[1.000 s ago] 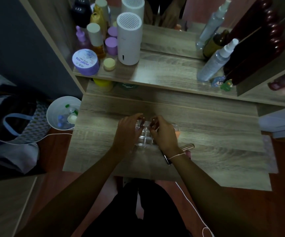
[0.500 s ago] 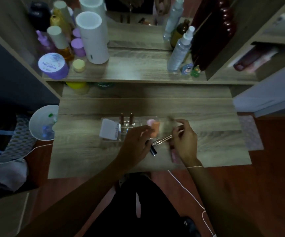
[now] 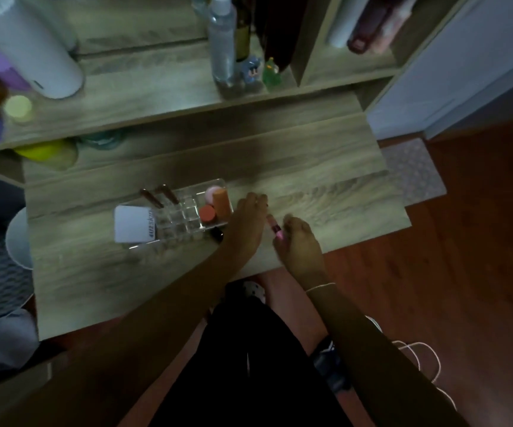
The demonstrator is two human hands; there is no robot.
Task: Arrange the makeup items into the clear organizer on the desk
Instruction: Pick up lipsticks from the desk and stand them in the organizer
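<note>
White compact (image 3: 134, 228) in the clear organizer (image 3: 187, 215) reads "402 skin"

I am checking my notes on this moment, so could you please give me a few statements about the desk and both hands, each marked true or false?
1. The right hand holds a pink tube. True.
2. The clear organizer is empty. False: it holds an orange tube, a pink sponge, two brown sticks and a white compact.
3. The left hand is just right of the organizer. True.
4. The organizer stands on the upper shelf. False: it sits on the desk.
5. A clear spray bottle stands on the shelf. True.
</note>
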